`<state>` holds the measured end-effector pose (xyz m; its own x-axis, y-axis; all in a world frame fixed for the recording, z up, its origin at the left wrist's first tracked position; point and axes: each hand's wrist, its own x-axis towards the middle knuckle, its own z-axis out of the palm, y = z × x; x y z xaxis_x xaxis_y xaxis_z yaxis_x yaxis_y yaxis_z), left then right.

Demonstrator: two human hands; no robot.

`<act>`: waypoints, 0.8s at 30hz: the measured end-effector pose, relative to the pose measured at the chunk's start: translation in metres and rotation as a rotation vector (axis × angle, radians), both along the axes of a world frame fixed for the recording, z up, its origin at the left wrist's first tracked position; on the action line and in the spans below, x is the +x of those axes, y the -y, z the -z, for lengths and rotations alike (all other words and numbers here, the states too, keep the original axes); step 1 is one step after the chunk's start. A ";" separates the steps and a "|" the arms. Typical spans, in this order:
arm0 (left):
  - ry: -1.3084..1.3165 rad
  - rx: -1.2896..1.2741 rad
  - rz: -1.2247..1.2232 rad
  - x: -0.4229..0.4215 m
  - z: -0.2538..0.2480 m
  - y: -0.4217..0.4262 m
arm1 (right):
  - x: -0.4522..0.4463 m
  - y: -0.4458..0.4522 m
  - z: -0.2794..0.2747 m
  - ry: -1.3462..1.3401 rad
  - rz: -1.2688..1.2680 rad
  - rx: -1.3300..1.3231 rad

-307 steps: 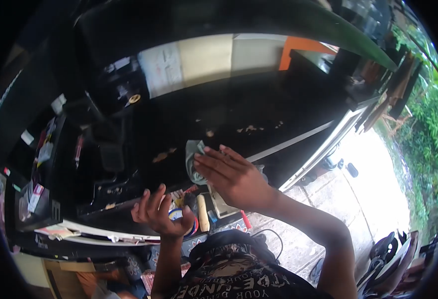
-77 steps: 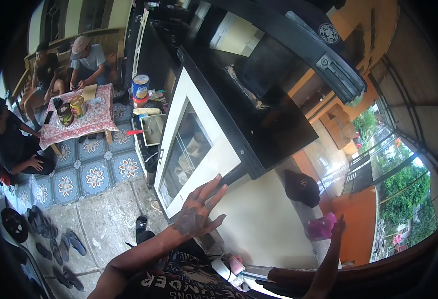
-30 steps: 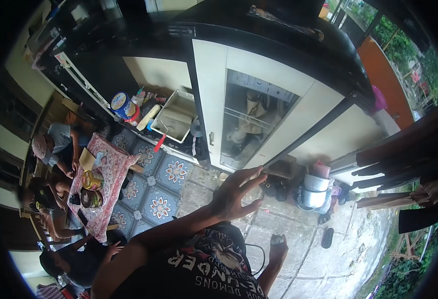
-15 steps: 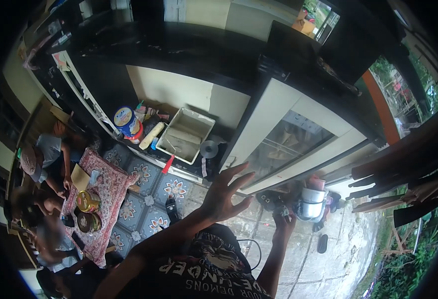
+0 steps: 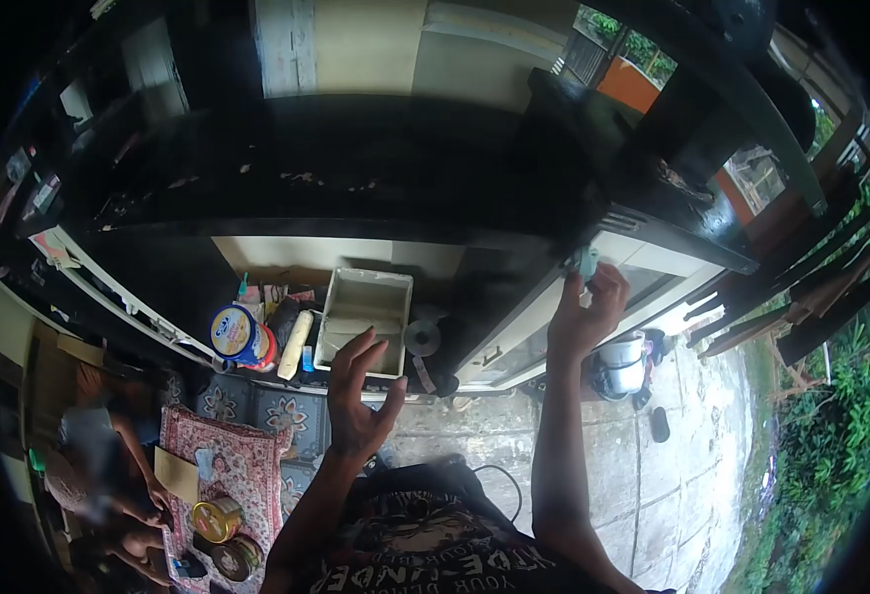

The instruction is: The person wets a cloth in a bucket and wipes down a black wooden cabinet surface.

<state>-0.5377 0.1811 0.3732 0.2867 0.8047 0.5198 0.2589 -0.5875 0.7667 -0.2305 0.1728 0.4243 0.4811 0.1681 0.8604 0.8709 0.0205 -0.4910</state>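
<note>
My right hand [image 5: 593, 305] is raised at the right end of the black cabinet [image 5: 405, 163], its fingers closed on a pale green cloth [image 5: 587, 262]. Just behind the cloth is the top corner of the white glass-fronted door [image 5: 643, 259]. My left hand [image 5: 361, 401] hangs in the air with its fingers apart and holds nothing. It is in front of the lower shelf, overlapping the edge of a white paint tray [image 5: 368, 297] in the view. A roll of tape [image 5: 422, 338] lies to the right of the tray.
On the shelf's left are a blue-lidded tub [image 5: 235, 333] and a cream roller [image 5: 296, 344]. At the lower left, people sit by a table with a red patterned cloth [image 5: 257, 445] and two jars. Metal pots [image 5: 619, 366] stand on the concrete floor at the right.
My right hand has risen with the cloth from near the pots to the cabinet's corner. My left hand has shifted left, fingers still apart. The view has turned toward the cabinet's long black top.
</note>
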 end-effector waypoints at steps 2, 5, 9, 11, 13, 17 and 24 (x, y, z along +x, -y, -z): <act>0.011 0.051 -0.020 0.001 -0.001 -0.011 | -0.010 0.010 0.013 0.002 -0.003 -0.108; -0.039 0.129 -0.010 0.009 -0.010 -0.028 | -0.016 0.012 -0.001 -0.004 0.035 -0.027; -0.152 0.404 -0.024 0.020 -0.042 -0.059 | -0.020 0.000 -0.046 0.133 0.090 0.012; -0.210 0.614 -0.070 0.023 -0.056 -0.077 | -0.022 -0.013 -0.016 0.152 0.089 0.000; -0.250 0.656 -0.131 0.023 -0.064 -0.091 | -0.035 -0.011 0.013 0.086 -0.022 -0.104; -0.292 0.704 -0.265 0.011 -0.058 -0.113 | -0.055 -0.010 0.033 -0.051 -0.054 -0.047; -0.358 0.762 -0.383 -0.021 -0.064 -0.157 | -0.072 -0.043 0.000 -0.047 0.195 -0.045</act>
